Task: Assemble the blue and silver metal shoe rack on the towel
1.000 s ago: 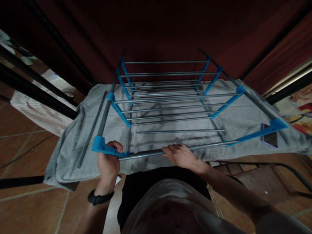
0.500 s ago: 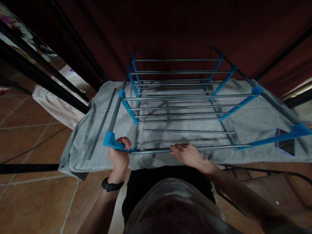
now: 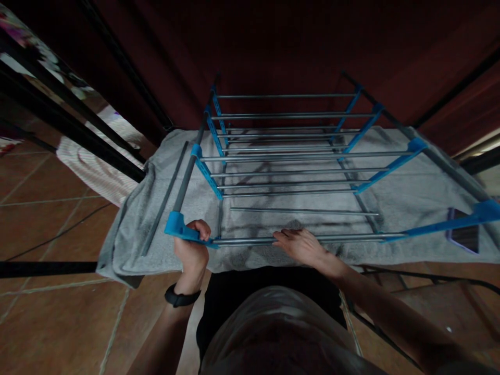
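Observation:
A rack [image 3: 291,154] of grey metal tubes and blue plastic brackets stands on a grey towel. At its near left corner, my left hand [image 3: 193,247] is closed around a blue plastic bracket [image 3: 176,225], thumb on top. My right hand [image 3: 300,246] is wrapped over the near metal tube [image 3: 250,241], around the middle of its length; the fingertips' far side is hidden. Behind that tube, a loose metal tube [image 3: 304,211] lies across the towel. Another grey tube [image 3: 166,198] lies left of the rack, apart from my left hand.
The grey towel [image 3: 128,229] covers the surface under the rack. A phone [image 3: 464,237] lies at the right, partly beneath a blue bracket. Black metal bars [image 3: 78,122] rise at the left, near a striped cloth [image 3: 96,161]. A dark red curtain [image 3: 281,47] hangs behind.
Both hands keep the same grips, with almost no movement. The whole view has shifted very slightly, so the rack's right side and the phone appear a little further right.

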The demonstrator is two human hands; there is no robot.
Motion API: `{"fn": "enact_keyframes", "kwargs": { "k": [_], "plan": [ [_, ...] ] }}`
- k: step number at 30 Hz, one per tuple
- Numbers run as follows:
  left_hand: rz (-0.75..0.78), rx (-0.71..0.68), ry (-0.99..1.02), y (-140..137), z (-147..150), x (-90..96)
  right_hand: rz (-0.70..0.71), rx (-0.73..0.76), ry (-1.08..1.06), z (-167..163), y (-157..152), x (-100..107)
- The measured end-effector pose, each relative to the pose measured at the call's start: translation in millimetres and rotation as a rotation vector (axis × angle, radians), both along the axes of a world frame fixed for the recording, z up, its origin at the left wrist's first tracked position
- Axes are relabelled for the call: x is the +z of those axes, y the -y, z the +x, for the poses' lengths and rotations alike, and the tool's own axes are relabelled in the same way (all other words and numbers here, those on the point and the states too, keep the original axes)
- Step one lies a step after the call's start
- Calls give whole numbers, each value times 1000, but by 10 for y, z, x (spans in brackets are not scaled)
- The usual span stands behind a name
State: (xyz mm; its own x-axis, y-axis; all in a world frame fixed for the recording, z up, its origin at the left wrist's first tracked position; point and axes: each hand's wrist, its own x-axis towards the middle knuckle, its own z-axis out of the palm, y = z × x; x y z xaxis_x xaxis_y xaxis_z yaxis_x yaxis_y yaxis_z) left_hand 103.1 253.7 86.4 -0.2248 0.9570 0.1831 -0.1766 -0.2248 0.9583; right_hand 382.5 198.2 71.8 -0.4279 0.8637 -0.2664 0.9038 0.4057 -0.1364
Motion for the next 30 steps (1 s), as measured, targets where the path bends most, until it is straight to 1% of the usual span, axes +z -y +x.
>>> {"fn": "enact_keyframes", "kwargs": {
  "k": [5, 11, 17, 30],
  "plan": [
    [-14, 11, -28, -4, 0, -17, 22, -8, -6, -7, -16, 16],
    [-25, 10, -20, -8, 18, 6, 18, 3, -16, -20, 0, -29],
    [-40, 9, -4, 3, 28, 15, 19, -8, -14, -42, 3, -21],
    [-47, 20, -64, -20, -16, -17, 37, 4, -56, -14, 11, -3]
  ]
}}
